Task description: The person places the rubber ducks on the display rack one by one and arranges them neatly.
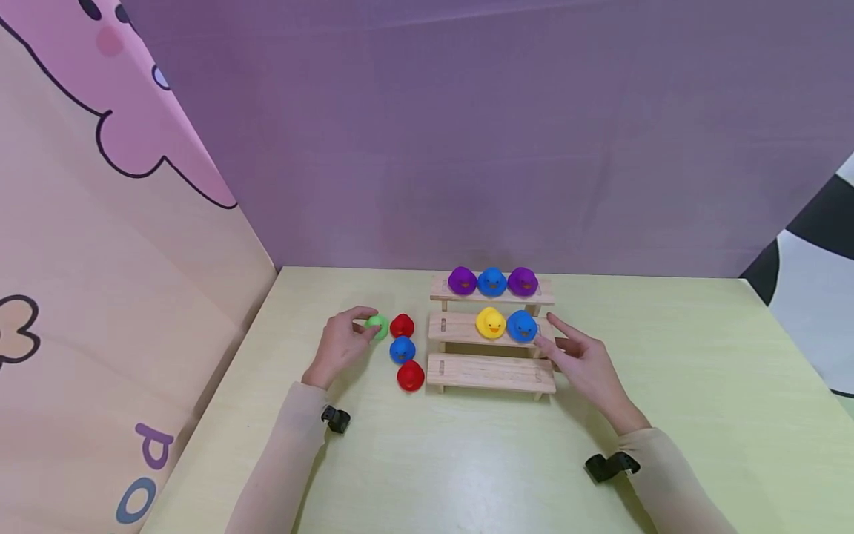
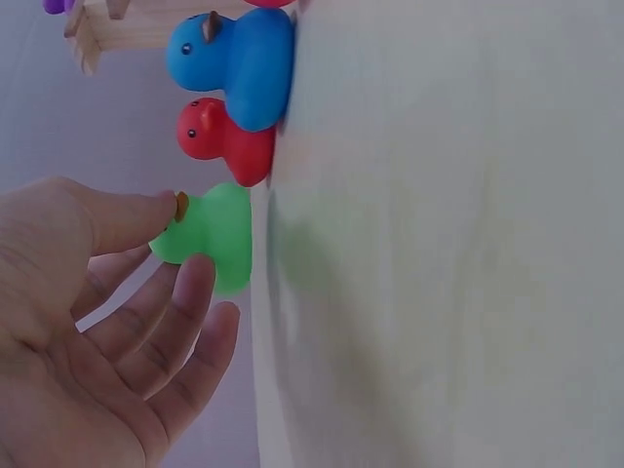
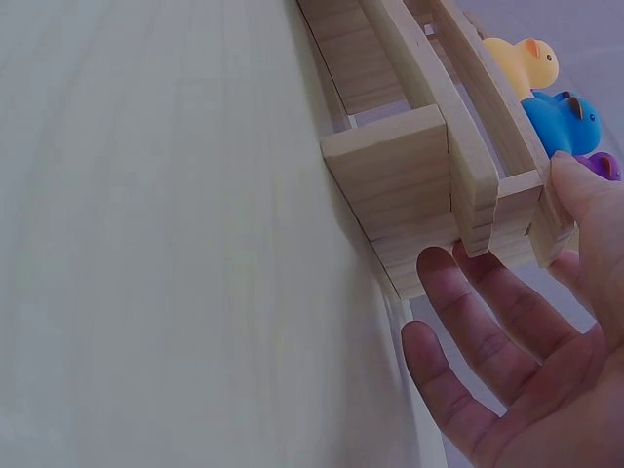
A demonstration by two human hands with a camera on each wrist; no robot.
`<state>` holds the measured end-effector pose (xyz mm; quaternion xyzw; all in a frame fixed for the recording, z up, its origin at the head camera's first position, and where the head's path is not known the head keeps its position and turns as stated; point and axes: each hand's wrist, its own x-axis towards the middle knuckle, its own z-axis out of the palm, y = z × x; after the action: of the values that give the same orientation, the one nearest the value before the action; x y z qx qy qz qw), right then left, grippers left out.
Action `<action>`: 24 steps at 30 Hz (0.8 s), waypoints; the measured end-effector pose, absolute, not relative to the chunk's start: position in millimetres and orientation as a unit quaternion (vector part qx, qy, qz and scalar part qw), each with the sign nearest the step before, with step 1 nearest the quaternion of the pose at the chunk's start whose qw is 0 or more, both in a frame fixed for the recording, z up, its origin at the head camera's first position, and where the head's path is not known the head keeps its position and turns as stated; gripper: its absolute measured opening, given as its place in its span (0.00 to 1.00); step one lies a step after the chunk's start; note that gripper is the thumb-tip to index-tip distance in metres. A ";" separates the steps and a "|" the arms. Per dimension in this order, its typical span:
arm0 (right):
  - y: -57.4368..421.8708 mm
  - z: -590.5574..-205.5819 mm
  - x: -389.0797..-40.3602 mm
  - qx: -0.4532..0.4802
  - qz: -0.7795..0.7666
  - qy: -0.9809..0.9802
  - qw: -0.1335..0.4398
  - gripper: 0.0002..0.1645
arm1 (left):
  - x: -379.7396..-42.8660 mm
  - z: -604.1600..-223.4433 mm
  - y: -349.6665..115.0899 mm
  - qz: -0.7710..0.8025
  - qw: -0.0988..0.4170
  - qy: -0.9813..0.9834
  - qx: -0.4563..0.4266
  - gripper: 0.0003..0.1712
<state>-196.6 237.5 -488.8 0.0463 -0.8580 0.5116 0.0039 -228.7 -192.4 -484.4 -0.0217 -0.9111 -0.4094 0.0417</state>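
My left hand [image 1: 342, 343] pinches a green rubber duck [image 2: 226, 239] by its head, thumb near the beak, at the far end of a short row of ducks. Beside it stand a red duck [image 1: 402, 326], a blue duck [image 1: 402, 350] and another red duck [image 1: 410, 377]. My right hand [image 1: 587, 367], fingers spread, is at the right end of the middle step of a wooden tiered stand [image 1: 490, 372]. Its thumb lies by the step's edge, close to a blue duck [image 1: 522, 326]; whether it touches that duck I cannot tell. A yellow duck [image 1: 491, 323] sits left of that blue one.
On the top step are a purple duck [image 1: 462, 281], a blue duck [image 1: 492, 282] and another purple duck [image 1: 523, 282]. The pale wooden table [image 1: 427, 460] meets a purple backdrop [image 1: 507, 148] behind the stand. A printed panel [image 1: 133, 297] rises at the left.
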 end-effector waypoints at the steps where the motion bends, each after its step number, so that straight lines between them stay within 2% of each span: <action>1: 237.6 -488.7 -196.7 0.047 0.511 -0.858 0.004 0.42 | -228.1 -483.2 -192.5 -0.409 0.043 -0.911 -0.024 0.21; 24: 236.7 -485.4 -194.8 0.048 0.510 -0.859 0.001 0.43 | -220.9 -472.1 -195.1 -0.415 0.063 -0.906 -0.045 0.19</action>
<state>-194.8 236.7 -485.4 0.0477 -0.8591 0.5096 0.0012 -220.9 -195.1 -472.1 -0.0446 -0.9065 -0.4151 0.0634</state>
